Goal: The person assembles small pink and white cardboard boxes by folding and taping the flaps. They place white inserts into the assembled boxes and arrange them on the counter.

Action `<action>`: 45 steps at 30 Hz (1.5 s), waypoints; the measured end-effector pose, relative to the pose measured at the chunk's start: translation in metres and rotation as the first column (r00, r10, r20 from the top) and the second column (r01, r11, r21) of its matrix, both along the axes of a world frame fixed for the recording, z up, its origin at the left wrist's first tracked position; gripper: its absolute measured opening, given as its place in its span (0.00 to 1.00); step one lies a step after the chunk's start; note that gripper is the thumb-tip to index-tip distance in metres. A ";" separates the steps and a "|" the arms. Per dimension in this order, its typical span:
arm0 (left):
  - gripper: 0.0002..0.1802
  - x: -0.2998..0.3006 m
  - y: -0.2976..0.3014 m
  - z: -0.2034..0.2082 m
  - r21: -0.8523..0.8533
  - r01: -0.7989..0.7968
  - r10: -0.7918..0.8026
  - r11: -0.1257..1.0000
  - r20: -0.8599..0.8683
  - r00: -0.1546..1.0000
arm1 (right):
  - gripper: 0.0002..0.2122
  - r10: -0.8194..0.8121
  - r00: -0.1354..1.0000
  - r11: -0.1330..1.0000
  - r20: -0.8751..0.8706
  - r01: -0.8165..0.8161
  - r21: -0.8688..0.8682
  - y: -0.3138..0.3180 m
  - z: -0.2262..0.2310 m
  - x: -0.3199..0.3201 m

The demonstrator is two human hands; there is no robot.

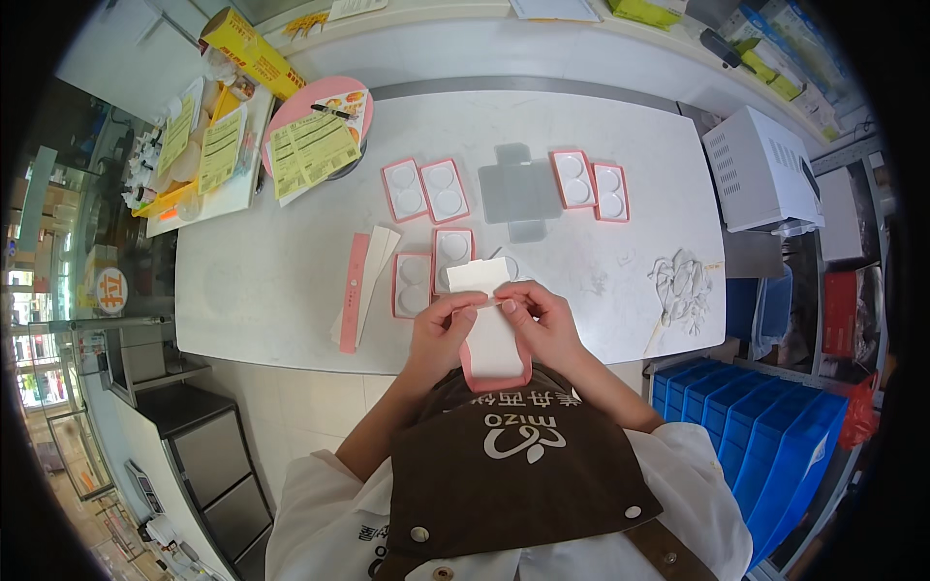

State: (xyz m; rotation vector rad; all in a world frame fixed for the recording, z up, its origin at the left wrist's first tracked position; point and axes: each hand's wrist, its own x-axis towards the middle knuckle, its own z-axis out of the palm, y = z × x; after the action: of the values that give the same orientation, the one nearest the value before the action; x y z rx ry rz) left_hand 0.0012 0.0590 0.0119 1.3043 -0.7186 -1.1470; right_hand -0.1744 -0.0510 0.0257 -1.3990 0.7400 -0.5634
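Note:
A pink cardboard box with a white inside (496, 351) is held over the table's near edge, close to my apron. My left hand (447, 325) pinches its left fold between thumb and fingers. On the opposite side, the thumb and fingers of my right hand (539, 321) are closed on the same fold. Beyond my fingertips a white flap (477, 277) sticks up from the box. Just past it are two pink trays with white round-hollowed inserts, one upper (452, 248) and one left (413, 283). A round white piece behind the flap is partly hidden.
Further pink trays stand at the back left (445, 190) and back right (573, 180), with a flat grey sheet (521, 192) between them. Pink (355, 295) and white strips lie left. A pink round stand (291, 108) bears papers. A white crumpled heap (680, 289) lies right; blue crates (746, 426) stand below.

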 end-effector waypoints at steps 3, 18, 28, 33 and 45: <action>0.13 0.011 -0.002 0.000 0.042 0.099 -0.100 0.994 0.043 0.994 | 0.07 0.038 0.999 0.999 0.000 -0.038 -0.001 -0.005 -0.002 -0.001; 0.14 0.015 -0.025 0.021 0.113 0.107 -0.121 0.988 0.120 0.985 | 0.07 0.001 0.996 0.983 0.089 -0.017 0.182 -0.023 0.007 0.005; 0.14 0.041 -0.043 0.050 -0.088 0.423 -0.016 0.902 0.972 0.236 | 0.09 0.217 0.974 0.960 -0.060 -0.202 0.192 -0.043 0.026 0.002; 0.15 0.034 -0.039 0.062 -0.037 0.398 -0.216 0.917 0.792 0.571 | 0.10 0.263 0.923 0.965 -0.281 -0.259 0.052 -0.045 0.048 -0.001; 0.12 -0.004 -0.031 0.034 0.071 0.106 -0.127 0.992 0.616 0.777 | 0.12 -0.139 0.884 0.544 -0.447 -0.309 -0.780 -0.030 0.023 0.021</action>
State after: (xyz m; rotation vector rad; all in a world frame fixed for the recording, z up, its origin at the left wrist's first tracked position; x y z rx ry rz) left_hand -0.0033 0.0279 0.0461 1.7084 -1.2837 -0.8094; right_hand -0.1530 -0.0812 0.0491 -2.5559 0.7957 -0.5222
